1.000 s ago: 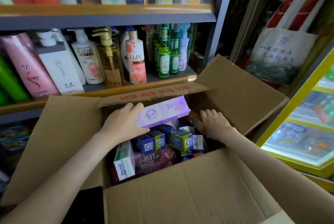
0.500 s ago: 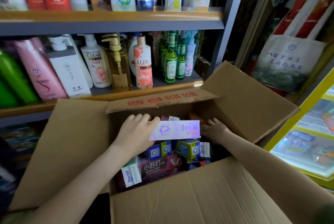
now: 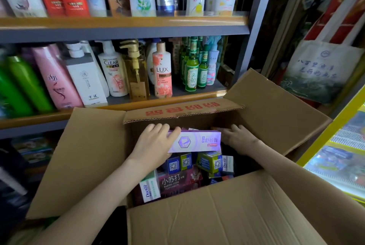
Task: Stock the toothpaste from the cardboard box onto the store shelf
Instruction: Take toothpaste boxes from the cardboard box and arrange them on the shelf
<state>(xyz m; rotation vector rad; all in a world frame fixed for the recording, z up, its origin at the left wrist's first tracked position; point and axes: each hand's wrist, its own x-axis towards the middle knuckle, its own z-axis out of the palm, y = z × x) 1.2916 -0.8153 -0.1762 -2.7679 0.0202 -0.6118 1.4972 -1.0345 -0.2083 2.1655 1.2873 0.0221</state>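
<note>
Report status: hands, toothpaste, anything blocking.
Left hand grips purple toothpaste box above cardboard box. Right hand reaches inside, grip unclear. Far flap overhangs opening.

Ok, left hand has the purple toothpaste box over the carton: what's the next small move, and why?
Probably lift the purple toothpaste box clear of the cardboard box, toward the shelf: the left hand grips its end above the other packs, so it looks free. The right hand reaches inside; its grip is hidden.
</note>
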